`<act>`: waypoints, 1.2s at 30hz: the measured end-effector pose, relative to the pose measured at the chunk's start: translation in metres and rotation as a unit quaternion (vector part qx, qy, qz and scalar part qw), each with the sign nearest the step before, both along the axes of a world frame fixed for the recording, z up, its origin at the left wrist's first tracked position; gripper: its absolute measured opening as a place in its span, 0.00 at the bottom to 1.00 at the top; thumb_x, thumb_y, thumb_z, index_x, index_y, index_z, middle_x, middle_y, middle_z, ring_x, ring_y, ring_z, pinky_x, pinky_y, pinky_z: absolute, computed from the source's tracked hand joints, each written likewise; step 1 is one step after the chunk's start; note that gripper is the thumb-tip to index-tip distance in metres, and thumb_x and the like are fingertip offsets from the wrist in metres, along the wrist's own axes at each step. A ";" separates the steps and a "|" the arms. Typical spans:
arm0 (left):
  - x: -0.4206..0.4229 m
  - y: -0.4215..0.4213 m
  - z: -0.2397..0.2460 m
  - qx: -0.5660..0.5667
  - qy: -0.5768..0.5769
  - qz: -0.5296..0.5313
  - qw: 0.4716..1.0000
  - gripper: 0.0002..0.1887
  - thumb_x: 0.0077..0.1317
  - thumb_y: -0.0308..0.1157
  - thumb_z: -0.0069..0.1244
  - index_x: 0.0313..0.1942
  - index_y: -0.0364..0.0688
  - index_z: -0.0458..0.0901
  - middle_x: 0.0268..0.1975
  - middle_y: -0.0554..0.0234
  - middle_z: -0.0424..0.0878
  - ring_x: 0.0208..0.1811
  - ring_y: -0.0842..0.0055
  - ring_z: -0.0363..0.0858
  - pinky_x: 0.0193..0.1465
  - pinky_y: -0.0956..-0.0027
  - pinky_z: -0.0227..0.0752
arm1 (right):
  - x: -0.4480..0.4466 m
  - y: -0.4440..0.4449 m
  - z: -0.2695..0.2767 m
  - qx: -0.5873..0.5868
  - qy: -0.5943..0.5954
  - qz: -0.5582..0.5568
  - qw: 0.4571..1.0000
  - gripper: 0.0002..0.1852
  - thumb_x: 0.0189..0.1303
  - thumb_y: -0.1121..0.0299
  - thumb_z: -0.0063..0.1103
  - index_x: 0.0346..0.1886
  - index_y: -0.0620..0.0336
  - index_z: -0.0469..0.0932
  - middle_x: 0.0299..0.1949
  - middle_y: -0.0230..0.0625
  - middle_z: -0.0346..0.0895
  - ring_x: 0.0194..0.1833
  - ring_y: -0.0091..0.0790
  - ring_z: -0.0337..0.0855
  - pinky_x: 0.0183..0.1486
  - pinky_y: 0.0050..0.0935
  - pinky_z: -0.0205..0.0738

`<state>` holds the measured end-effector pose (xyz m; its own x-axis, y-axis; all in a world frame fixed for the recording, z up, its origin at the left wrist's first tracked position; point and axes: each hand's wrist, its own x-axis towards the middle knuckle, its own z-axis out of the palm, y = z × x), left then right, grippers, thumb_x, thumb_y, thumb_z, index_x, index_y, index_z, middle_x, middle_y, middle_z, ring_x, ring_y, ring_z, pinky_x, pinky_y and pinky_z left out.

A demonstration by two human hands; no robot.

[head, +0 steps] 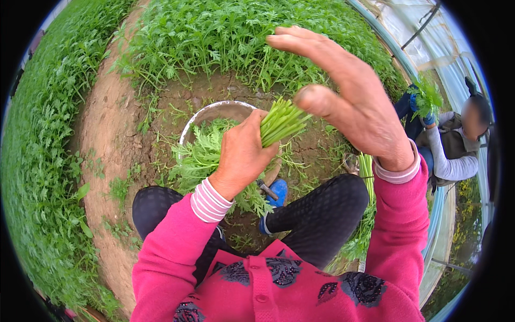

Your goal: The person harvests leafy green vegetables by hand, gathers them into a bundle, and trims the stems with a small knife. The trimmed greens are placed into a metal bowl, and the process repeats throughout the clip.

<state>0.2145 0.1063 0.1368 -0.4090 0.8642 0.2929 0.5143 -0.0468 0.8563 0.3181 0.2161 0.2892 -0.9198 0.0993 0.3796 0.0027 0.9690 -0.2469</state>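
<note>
My left hand [243, 151] grips a bunch of leafy greens, probably crown daisy, by its cut stems [283, 122]. The stem ends point up and right, while the feathery leaves [201, 151] hang low on the left, over a round tub [186, 131] with a white rim. Slightly blurred, my right hand [354, 96] is raised beside the stem ends. Its fingers are apart and nothing is in it; whether the thumb touches the stems I cannot tell. Below my left hand a tool handle [268, 190] shows near my blue shoe [278, 193]; the rest of that tool is hidden.
Dense standing greens [241, 36] grow ahead, with another bed [44, 161] along the left beyond a bare dirt path [108, 120]. Tied greens [366, 171] lie by my right knee. At the right, a person [454, 149] in blue gloves holds greens near plastic sheeting [436, 36].
</note>
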 end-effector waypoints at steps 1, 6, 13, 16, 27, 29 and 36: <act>0.000 0.001 0.001 -0.001 0.007 -0.017 1.000 0.23 0.48 0.26 0.62 0.46 0.38 0.75 0.33 0.47 0.83 0.36 0.53 0.83 0.39 0.58 0.76 | -0.002 -0.001 0.000 0.081 0.001 -0.014 0.997 0.34 0.64 0.42 0.50 0.61 0.62 0.71 0.63 0.49 0.69 0.67 0.50 0.66 0.68 0.45 0.58; 0.001 0.002 0.009 0.037 -0.116 -0.047 0.991 0.27 0.48 0.26 0.61 0.51 0.37 0.75 0.37 0.51 0.85 0.37 0.64 0.86 0.43 0.65 0.77 | -0.006 0.007 0.001 -0.114 -0.080 0.016 0.990 0.38 0.65 0.38 0.47 0.65 0.63 0.67 0.63 0.50 0.69 0.66 0.47 0.67 0.67 0.41 0.60; 0.002 0.004 0.016 0.036 -0.259 -0.106 0.959 0.20 0.49 0.22 0.62 0.44 0.39 0.78 0.35 0.70 0.84 0.35 0.84 0.80 0.43 0.74 0.75 | -0.006 0.025 -0.015 -0.243 -0.217 0.023 0.945 0.42 0.65 0.35 0.42 0.66 0.66 0.65 0.64 0.55 0.67 0.66 0.51 0.66 0.67 0.41 0.60; 0.003 0.004 0.013 0.036 -0.280 -0.117 0.952 0.20 0.49 0.21 0.63 0.43 0.38 0.78 0.35 0.69 0.84 0.36 0.83 0.80 0.44 0.74 0.75 | -0.007 0.029 -0.025 -0.226 -0.156 0.026 0.961 0.44 0.65 0.34 0.41 0.67 0.67 0.62 0.65 0.56 0.66 0.67 0.53 0.65 0.68 0.41 0.59; 0.002 0.009 0.000 0.068 -0.105 -0.078 0.989 0.23 0.48 0.23 0.64 0.46 0.36 0.79 0.38 0.65 0.85 0.39 0.76 0.83 0.41 0.69 0.77 | -0.022 -0.005 -0.022 -0.074 -0.292 0.031 0.953 0.46 0.59 0.34 0.50 0.62 0.72 0.66 0.57 0.59 0.72 0.58 0.54 0.74 0.59 0.42 0.71; 0.000 0.005 -0.001 0.025 -0.120 -0.096 0.988 0.26 0.52 0.27 0.63 0.52 0.38 0.76 0.48 0.57 0.82 0.48 0.72 0.81 0.49 0.68 0.74 | -0.025 -0.001 -0.020 -0.063 -0.082 -0.013 0.995 0.43 0.57 0.37 0.55 0.61 0.71 0.68 0.53 0.57 0.75 0.56 0.54 0.76 0.59 0.41 0.71; 0.005 0.012 -0.001 0.042 -0.021 -0.064 0.997 0.28 0.59 0.28 0.59 0.59 0.38 0.70 0.57 0.54 0.76 0.55 0.71 0.76 0.55 0.67 0.71 | -0.032 -0.018 -0.029 0.105 -0.192 0.033 0.975 0.40 0.56 0.38 0.56 0.61 0.62 0.70 0.57 0.48 0.73 0.62 0.44 0.72 0.61 0.55 0.62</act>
